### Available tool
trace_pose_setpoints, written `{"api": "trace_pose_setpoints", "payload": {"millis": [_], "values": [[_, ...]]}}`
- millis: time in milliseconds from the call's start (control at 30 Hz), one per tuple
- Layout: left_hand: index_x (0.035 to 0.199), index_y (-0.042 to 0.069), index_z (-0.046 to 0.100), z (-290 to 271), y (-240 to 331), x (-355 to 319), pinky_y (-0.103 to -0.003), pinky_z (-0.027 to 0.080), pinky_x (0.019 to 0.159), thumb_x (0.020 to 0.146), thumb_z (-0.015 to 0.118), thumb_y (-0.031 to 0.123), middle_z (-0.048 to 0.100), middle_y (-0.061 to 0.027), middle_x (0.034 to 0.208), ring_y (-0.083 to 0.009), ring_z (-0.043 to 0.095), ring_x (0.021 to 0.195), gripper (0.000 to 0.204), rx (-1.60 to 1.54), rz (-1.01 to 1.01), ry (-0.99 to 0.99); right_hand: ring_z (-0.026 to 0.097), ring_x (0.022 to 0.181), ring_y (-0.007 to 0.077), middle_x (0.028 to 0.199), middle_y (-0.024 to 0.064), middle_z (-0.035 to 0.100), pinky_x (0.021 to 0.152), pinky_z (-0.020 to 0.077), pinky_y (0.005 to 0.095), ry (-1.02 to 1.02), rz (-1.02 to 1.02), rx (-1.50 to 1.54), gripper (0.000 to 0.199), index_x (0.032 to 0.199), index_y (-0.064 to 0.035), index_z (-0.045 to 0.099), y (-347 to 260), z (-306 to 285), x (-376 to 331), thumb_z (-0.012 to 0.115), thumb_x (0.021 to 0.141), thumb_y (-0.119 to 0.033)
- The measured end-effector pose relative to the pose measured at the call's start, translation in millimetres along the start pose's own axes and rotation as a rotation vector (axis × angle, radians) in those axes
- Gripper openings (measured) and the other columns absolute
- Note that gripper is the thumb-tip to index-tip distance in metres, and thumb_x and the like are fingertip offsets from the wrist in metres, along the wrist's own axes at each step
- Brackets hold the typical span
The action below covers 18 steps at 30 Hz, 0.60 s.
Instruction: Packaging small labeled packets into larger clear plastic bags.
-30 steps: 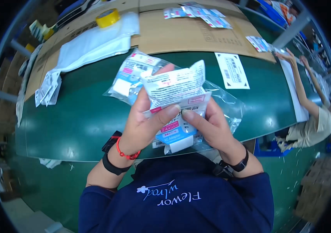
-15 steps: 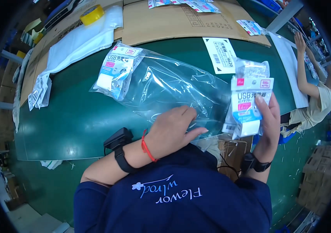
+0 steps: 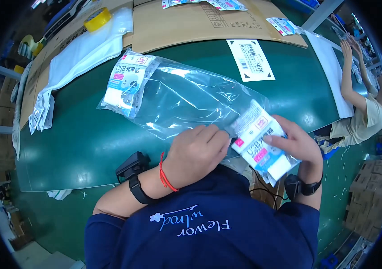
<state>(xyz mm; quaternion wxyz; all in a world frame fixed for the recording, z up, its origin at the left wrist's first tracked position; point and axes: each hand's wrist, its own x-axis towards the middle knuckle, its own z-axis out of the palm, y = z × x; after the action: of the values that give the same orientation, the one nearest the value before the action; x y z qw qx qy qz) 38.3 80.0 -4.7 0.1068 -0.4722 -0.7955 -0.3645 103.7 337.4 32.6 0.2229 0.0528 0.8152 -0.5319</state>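
**Second packet brought to the mouth of the clear bag**

Worktop (image 3: 88, 143): green, curved by the lens, carrying all items listed. Brown cardboard sheets (image 3: 191, 22) lay along its 12 o'clock edge, with white plastic sheeting (image 3: 83, 51) and a yellow tape roll (image 3: 98, 19) toward 10 o'clock.

Clear plastic bag (image 3: 186, 96): lay flat at centre, long axis running from 10 o'clock to 4 o'clock. One white-and-blue packet (image 3: 128, 83) sat inside at its closed 10 o'clock end. Half a second earlier the bag lay in much the same place with that packet already within.

Second white-and-blue packet (image 3: 262, 141): half a second earlier it was held up well clear of the bag at 3 o'clock; at this moment it had come down to the bag's open 4 o'clock end, its upper part under the film. Judged: insertion begun, not completed.

Right hand (image 3: 296, 145): fingers wrapped round the second packet, pinching it from the outer side.

Left hand (image 3: 197, 154): moved from the bag's middle to its mouth; fingers curled and pressed on the film edge, touching the packet. A red cord circled the wrist.

White label slip (image 3: 250, 59): loose at 1 o'clock, well apart.

Co-worker's arm (image 3: 347, 71): at 2 o'clock, on a white sheet.
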Motion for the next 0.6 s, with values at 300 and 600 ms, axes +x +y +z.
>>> {"api": "trace_pose_setpoints", "payload": {"millis": [300,600], "values": [[0.08,0.005,0.059,-2,-1,0,-0.033,0.045,0.051,0.075,0.069,0.009,0.055,-0.0082,0.071,-0.0246,0.056,0.061,0.012,0.026,0.06,-0.017,0.056,0.096,0.0104,0.109,0.0069,0.061,0.082,0.046,0.0254,-0.165,0.033,0.018,0.048,0.126,0.0035,0.049,-19,21,38,0.065,0.086,-0.019],[0.101,0.003,0.058,-27,3,-36,-0.023,0.043,0.048,0.089,0.063,0.027,0.059,-0.0029,0.079,-0.0113,0.058,0.059,0.027,-1.218,-0.817,-0.724,0.058,0.097,0.0122,0.112,0.0077,0.061,0.084,0.0465,0.0264,-0.067,0.048,0.279,0.049,0.128,0.0012,0.048,-24,33,74,0.065,0.086,-0.019]]}}
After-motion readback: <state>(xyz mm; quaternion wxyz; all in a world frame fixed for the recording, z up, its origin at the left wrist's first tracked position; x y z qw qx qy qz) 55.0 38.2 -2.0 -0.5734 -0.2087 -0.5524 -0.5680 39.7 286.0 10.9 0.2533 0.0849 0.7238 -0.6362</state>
